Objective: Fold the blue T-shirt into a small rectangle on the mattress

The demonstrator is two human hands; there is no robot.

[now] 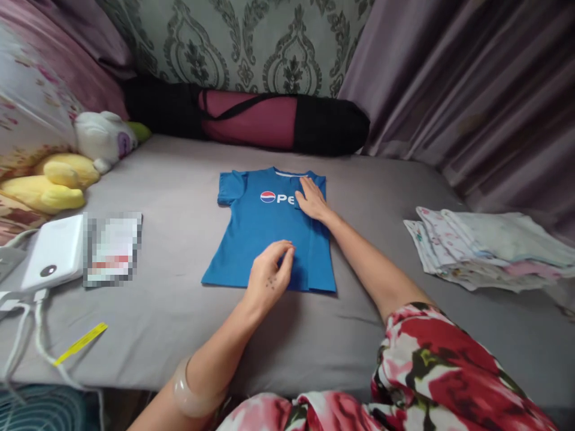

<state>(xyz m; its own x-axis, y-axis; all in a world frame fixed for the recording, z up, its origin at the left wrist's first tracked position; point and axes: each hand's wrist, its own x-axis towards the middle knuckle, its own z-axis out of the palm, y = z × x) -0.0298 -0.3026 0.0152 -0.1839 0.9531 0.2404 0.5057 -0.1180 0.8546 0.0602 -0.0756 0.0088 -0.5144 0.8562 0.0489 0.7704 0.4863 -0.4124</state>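
A blue T-shirt point(265, 239) with a round red, white and blue logo and white letters lies spread on the grey sheet. Its right side is folded inward over the front, covering part of the lettering. My right hand point(311, 199) rests flat on this folded part near the collar, fingers stretched out. Over the lower middle of the shirt is my left hand point(272, 269), its fingers curled in with the thumb close to them. Nothing shows between those fingers. A clear bangle point(191, 392) circles my left forearm.
To the right lies a stack of folded patterned cloths point(489, 248). On the left are a white power bank point(56, 251) with cables, a blurred-out flat item point(114, 248), a yellow strip point(81, 344) and plush toys point(101, 140). A black and maroon long bag point(251, 120) lies along the wall.
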